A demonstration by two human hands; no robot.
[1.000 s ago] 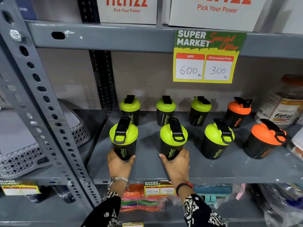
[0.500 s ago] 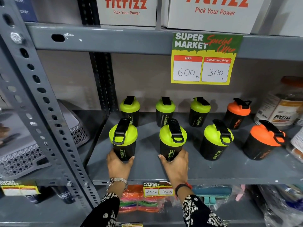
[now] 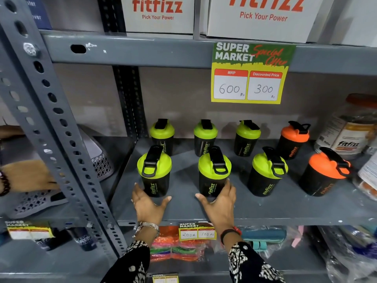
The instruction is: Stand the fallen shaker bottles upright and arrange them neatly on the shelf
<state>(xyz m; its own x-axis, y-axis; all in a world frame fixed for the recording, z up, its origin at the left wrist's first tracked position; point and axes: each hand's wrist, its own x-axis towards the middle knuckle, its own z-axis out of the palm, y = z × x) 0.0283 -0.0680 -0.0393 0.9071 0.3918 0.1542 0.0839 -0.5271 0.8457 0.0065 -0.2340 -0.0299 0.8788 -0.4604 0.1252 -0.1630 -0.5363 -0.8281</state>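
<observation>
since these shaker bottles (image 3: 214, 172) look light, stiff and slick, i take them low on the black body. my left hand (image 3: 147, 203) lies spread at one base, my right hand (image 3: 219, 200) cups another, both upright at the shelf (image 3: 285, 209) front.

Light is soft and even, seemingly from overhead in front of the shelving. The shaker bottles (image 3: 214, 172) throw faint shadows on the far wall, and the lower shelf (image 3: 61, 262) sits dim. Wide-angle bending curves the upright post (image 3: 51, 123) at left. Edges blur: the jar (image 3: 346, 127) at far right and a hand (image 3: 26, 176) at far left are smeared. The centre is fairly sharp.
</observation>
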